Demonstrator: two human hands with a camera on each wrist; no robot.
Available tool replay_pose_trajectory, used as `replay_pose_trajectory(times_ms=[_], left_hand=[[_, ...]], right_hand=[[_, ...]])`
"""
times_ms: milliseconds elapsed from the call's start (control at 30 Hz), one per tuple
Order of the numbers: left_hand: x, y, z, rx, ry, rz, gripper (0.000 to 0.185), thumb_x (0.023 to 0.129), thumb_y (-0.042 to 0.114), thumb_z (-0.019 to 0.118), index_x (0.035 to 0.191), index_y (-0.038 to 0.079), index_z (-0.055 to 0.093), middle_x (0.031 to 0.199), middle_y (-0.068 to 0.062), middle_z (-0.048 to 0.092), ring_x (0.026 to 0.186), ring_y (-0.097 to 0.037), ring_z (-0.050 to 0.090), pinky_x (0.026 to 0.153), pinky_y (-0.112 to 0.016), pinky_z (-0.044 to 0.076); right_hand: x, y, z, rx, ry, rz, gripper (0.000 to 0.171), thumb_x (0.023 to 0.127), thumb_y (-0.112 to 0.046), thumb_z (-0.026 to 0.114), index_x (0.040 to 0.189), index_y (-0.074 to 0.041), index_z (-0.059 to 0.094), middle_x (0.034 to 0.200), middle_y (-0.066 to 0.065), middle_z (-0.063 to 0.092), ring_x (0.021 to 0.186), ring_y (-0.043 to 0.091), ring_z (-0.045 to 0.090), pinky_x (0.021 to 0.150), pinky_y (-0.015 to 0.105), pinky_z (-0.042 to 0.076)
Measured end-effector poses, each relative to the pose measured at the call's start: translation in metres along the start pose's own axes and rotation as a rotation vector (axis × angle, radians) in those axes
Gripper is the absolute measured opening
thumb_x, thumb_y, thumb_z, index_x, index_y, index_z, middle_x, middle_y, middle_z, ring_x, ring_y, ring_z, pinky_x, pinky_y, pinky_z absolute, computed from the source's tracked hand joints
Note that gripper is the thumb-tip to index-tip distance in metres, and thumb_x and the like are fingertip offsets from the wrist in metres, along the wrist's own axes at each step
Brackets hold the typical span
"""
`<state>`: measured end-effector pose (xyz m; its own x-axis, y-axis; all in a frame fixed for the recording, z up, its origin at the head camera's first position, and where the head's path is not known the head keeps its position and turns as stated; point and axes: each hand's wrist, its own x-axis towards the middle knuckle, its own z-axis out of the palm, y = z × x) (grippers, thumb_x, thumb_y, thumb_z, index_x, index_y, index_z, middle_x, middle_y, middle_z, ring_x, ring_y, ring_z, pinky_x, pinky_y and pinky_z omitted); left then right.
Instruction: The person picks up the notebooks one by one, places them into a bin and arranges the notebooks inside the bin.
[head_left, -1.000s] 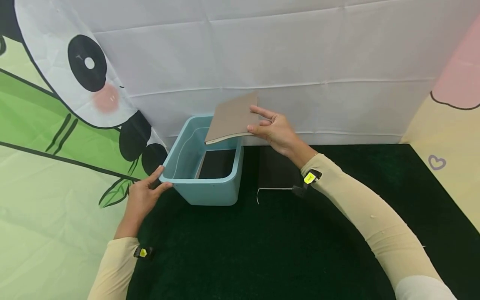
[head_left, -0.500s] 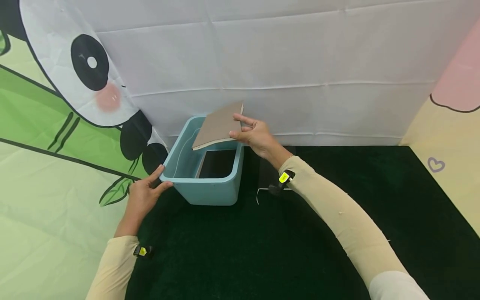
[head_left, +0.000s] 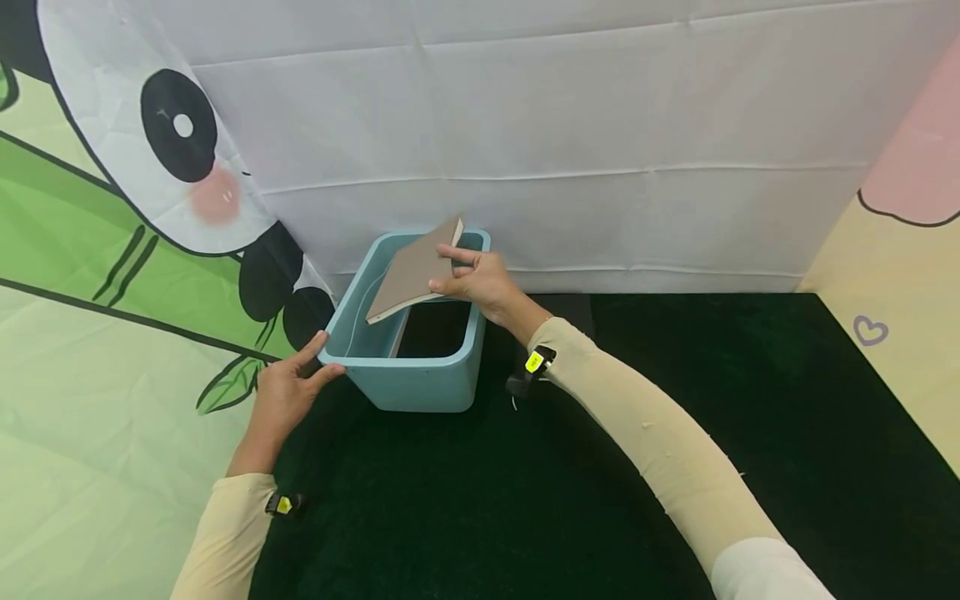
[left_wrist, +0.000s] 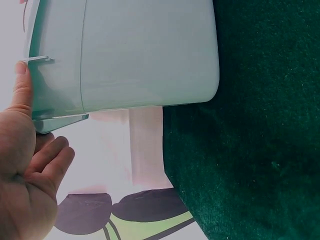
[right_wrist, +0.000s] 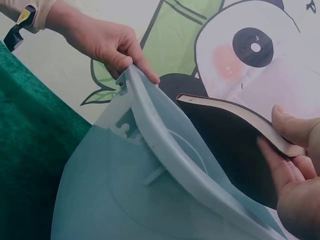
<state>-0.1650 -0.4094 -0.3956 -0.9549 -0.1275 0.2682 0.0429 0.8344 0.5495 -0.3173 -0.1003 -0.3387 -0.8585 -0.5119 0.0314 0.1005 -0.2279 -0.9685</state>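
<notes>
Notebook (head_left: pixel 415 271) pinched in your right hand (head_left: pixel 474 279), tilted over the bin (head_left: pixel 408 379); release remains. Left hand (head_left: pixel 288 390) grips the 9 o'clock rim.

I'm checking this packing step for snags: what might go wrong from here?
The tilted tan-covered notebook, pinched at one edge by the right hand, may slip and drop.

Its lower corner may catch the light blue plastic bin's rim or land askew on the black book inside.

The left hand grips only one corner, so the bin may shift.

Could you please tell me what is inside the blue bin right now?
A black book lies on the blue bin's floor; the tan book above hides part of the interior.
</notes>
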Motion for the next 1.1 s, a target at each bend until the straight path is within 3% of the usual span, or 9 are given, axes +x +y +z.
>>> replay_pose_trajectory(times_ms=[200,367,567,733,800,900,1000,1100], left_hand=[[-0.002,0.001,-0.001,0.001,-0.005,0.001,0.071,0.095,0.045,0.069,0.155,0.020,0.041,0.147,-0.026,0.050,0.096,-0.036,0.060,0.072,-0.039,0.048],[-0.003,0.001,-0.001,0.010,0.004,0.005,0.070,0.095,0.043,0.070,0.155,0.019,0.041,0.146,-0.027,0.050,0.097,-0.037,0.063,0.074,-0.042,0.051],[-0.002,0.000,0.000,-0.002,0.006,-0.001,0.070,0.095,0.045,0.070,0.155,0.021,0.042,0.146,-0.027,0.052,0.093,-0.035,0.059,0.065,-0.035,0.045],[0.000,0.000,0.001,-0.003,0.012,0.012,0.069,0.095,0.044,0.070,0.154,0.020,0.043,0.147,-0.026,0.051,0.094,-0.033,0.061,0.064,-0.031,0.046],[0.000,0.000,0.001,-0.008,0.008,0.010,0.069,0.095,0.043,0.070,0.154,0.020,0.043,0.148,-0.025,0.050,0.095,-0.034,0.062,0.066,-0.034,0.047],[-0.001,0.001,0.000,-0.025,-0.010,-0.003,0.071,0.095,0.044,0.069,0.155,0.021,0.041,0.151,-0.023,0.047,0.111,-0.040,0.066,0.078,-0.048,0.057],[-0.002,0.001,-0.001,-0.047,-0.028,-0.022,0.071,0.095,0.045,0.068,0.156,0.022,0.039,0.154,-0.022,0.044,0.126,-0.046,0.059,0.093,-0.061,0.054],[-0.003,0.002,-0.001,-0.058,-0.033,-0.033,0.071,0.095,0.046,0.068,0.157,0.024,0.038,0.154,-0.021,0.043,0.129,-0.047,0.057,0.094,-0.062,0.053]], right_hand=[[0.002,0.006,0.007,0.001,0.010,0.060,0.065,0.090,0.004,0.075,0.149,-0.013,0.055,0.119,0.019,0.073,0.091,0.017,0.073,0.103,0.046,0.052],[0.003,0.011,0.016,0.003,0.048,0.106,0.062,0.090,0.005,0.074,0.147,-0.014,0.057,0.124,0.023,0.070,0.093,0.018,0.073,0.102,0.044,0.053],[0.001,0.010,0.025,0.019,0.070,0.153,0.062,0.091,0.007,0.072,0.148,-0.012,0.055,0.139,0.022,0.060,0.114,0.028,0.070,0.102,0.041,0.053],[0.001,0.009,0.031,0.012,0.065,0.182,0.064,0.092,0.007,0.070,0.151,-0.011,0.051,0.150,0.022,0.051,0.124,0.033,0.064,0.105,0.041,0.051],[0.002,0.009,0.032,0.008,0.063,0.193,0.064,0.093,0.007,0.070,0.152,-0.011,0.050,0.150,0.022,0.050,0.125,0.033,0.063,0.104,0.040,0.051],[0.003,0.011,0.033,0.016,0.053,0.200,0.065,0.093,0.008,0.068,0.153,-0.010,0.048,0.150,0.023,0.051,0.126,0.034,0.063,0.104,0.040,0.052],[0.005,0.013,0.035,0.044,0.040,0.198,0.066,0.094,0.011,0.065,0.154,-0.008,0.045,0.150,0.026,0.049,0.128,0.036,0.060,0.105,0.041,0.051],[0.004,0.013,0.036,0.064,0.037,0.200,0.065,0.096,0.012,0.062,0.155,-0.005,0.042,0.153,0.028,0.045,0.130,0.038,0.059,0.105,0.041,0.051]])
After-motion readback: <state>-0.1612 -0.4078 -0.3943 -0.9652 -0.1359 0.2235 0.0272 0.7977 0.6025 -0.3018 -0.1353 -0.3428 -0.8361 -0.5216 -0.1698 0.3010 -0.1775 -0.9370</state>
